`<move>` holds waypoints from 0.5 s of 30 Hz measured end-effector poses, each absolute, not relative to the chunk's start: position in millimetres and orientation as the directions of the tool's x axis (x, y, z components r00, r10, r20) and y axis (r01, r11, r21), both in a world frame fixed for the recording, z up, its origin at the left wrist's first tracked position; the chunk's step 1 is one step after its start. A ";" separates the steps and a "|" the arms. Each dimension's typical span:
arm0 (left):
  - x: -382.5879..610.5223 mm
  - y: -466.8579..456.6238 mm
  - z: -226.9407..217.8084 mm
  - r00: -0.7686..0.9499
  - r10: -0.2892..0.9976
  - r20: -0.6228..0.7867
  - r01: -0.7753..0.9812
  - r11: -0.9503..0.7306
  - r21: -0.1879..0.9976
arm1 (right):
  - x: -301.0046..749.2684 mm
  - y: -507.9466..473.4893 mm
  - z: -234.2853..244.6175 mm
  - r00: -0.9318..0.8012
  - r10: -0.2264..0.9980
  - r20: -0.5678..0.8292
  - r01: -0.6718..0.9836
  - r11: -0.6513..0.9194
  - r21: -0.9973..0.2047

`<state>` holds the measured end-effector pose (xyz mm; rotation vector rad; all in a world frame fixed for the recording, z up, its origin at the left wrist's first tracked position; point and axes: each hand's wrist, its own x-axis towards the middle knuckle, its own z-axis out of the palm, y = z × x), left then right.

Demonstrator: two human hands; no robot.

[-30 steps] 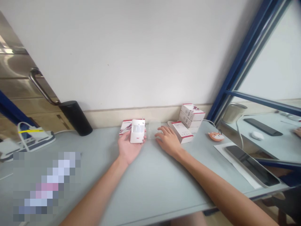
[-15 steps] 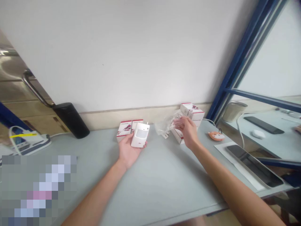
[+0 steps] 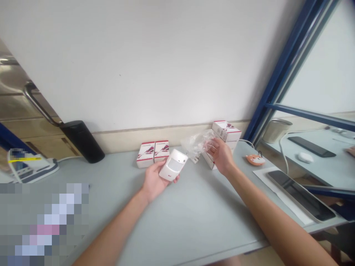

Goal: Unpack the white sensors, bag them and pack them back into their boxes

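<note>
A white motion sensor [image 3: 173, 165] with a curved window on its front rests in my left hand [image 3: 155, 181], fingers wrapped round its sides and the front facing up. My right hand [image 3: 223, 157] pinches a crumpled clear plastic bag [image 3: 198, 144]. Behind and beside that hand stand stacked white and red boxes [image 3: 226, 130], partly covered by the hand and the bag. Two more white and red boxes [image 3: 154, 152] lie side by side against the wall, just behind my left hand. Small white pieces [image 3: 195, 159] show below the bag, too blurred to name.
A black cylinder [image 3: 82, 142] stands at the back left, near a power strip [image 3: 39, 168]. To the right are an orange animal-faced item [image 3: 255, 159] and a phone [image 3: 301, 194] on white paper. A blue-framed mirror [image 3: 307, 122] borders the table's right side.
My left hand has shifted slightly right and tilted the sensor rightward, nearer the bag. The bag has spread out a little in my right hand, which has barely moved.
</note>
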<state>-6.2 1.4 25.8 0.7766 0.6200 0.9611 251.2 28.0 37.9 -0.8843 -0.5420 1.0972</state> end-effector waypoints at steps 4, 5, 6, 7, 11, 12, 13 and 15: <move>-6.5 0.2 24.2 0.456 0.876 -0.154 -0.431 0.369 0.823 | 248.7 24.9 40.5 0.364 0.931 -0.003 -0.503 0.194 -0.842; -6.7 0.3 23.6 0.460 0.874 -0.157 -0.425 0.372 0.825 | 248.4 24.3 41.1 0.362 0.932 0.007 -0.491 0.197 -0.849; -6.8 0.5 23.0 0.464 0.872 -0.158 -0.420 0.374 0.827 | 248.3 23.8 41.7 0.360 0.933 0.014 -0.479 0.198 -0.855; -7.0 0.8 22.3 0.466 0.871 -0.157 -0.417 0.373 0.829 | 248.2 23.4 42.3 0.357 0.934 0.019 -0.469 0.197 -0.861; -7.0 0.8 21.8 0.462 0.873 -0.154 -0.413 0.365 0.834 | 249.0 22.2 44.6 0.326 0.945 0.029 -0.461 0.186 -0.868; -6.8 0.5 22.2 0.459 0.875 -0.155 -0.413 0.364 0.834 | 249.3 22.0 44.9 0.318 0.947 0.032 -0.462 0.185 -0.868; -6.6 0.3 22.6 0.458 0.875 -0.157 -0.412 0.366 0.835 | 249.6 21.9 45.0 0.311 0.950 0.035 -0.461 0.183 -0.868; -6.4 -0.1 23.2 0.455 0.876 -0.160 -0.410 0.365 0.836 | 250.0 21.9 44.4 0.303 0.952 0.040 -0.453 0.181 -0.873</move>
